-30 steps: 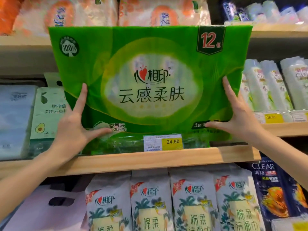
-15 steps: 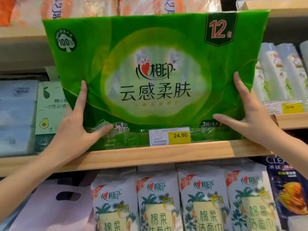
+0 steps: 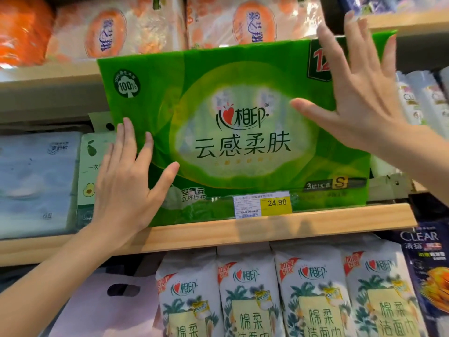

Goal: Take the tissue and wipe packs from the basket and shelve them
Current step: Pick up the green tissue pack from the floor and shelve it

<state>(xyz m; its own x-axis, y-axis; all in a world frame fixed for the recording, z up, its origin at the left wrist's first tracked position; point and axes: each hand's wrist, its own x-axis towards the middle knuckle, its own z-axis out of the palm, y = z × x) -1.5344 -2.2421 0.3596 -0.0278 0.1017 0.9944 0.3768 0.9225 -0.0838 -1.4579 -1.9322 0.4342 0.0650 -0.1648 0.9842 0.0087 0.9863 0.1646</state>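
Note:
A large green tissue pack [image 3: 243, 98] with a "12" badge stands upright on the wooden middle shelf [image 3: 218, 229], behind a yellow 24.90 price tag [image 3: 263, 205]. My left hand [image 3: 126, 186] lies flat with spread fingers against the pack's lower left front. My right hand [image 3: 359, 93] presses flat on its upper right front, covering part of the badge. Neither hand curls around the pack. The basket is out of view.
A pale green avocado-print pack [image 3: 93, 166] and blue-grey tissue packs [image 3: 36, 181] stand left of the green one. Orange packs [image 3: 136, 27] fill the shelf above. White cotton-wipe packs [image 3: 279, 293] line the shelf below, with shampoo bottles [image 3: 422, 98] and a dark CLEAR pack [image 3: 427, 263] at right.
Both hands left the pack's lower corners and now press open-palmed on its front; the right hand rose to the upper right. The pack sits further back on the shelf.

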